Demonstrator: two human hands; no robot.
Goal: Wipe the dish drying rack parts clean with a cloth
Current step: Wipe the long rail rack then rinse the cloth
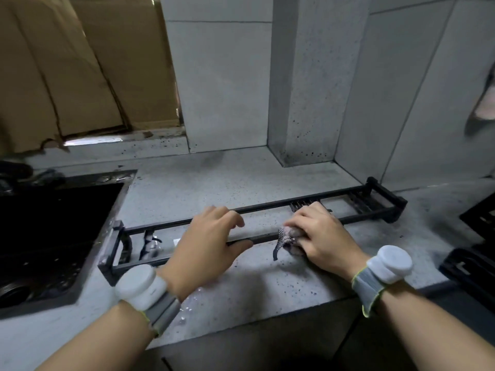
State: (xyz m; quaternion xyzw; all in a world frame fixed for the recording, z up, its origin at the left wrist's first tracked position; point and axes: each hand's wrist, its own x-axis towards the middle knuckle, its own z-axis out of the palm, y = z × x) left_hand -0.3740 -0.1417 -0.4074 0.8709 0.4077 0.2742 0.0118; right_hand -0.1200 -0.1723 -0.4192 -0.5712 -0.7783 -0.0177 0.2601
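At the far left a dark sink [53, 236] is sitting sunk into the grey counter [254, 285], with cardboard [80, 70] leaning against the wall behind it. Just right of the sink, a long black rack frame [267, 204] is lying flat on the counter, running from the sink's corner up toward the tiled wall [401, 103] on the right.

The left hand [206, 245] is steadying the frame near its middle: the thumb is lying along the near rail while the fingers are curling loosely over the gap, so it is bracing the part more than gripping it. Beside it, the right hand [318, 236] is clenching a bunched patterned cloth [286, 239] and pressing it onto the same near rail, a loose tail of fabric hanging down toward the counter. Further right, more black rack parts [474, 253] are waiting at the counter's edge (only partly in view).

The step in hand looks like wiping the near rail, with the cloth roughly at mid-length. Next, the cloth probably needs sliding along the bar toward one end, wrapping round it so the underside gets cleaned too, while the left hand is keeping the light frame from skating on the damp surface. The slatted section at the far right end will likely call for fingertip work between the bars.
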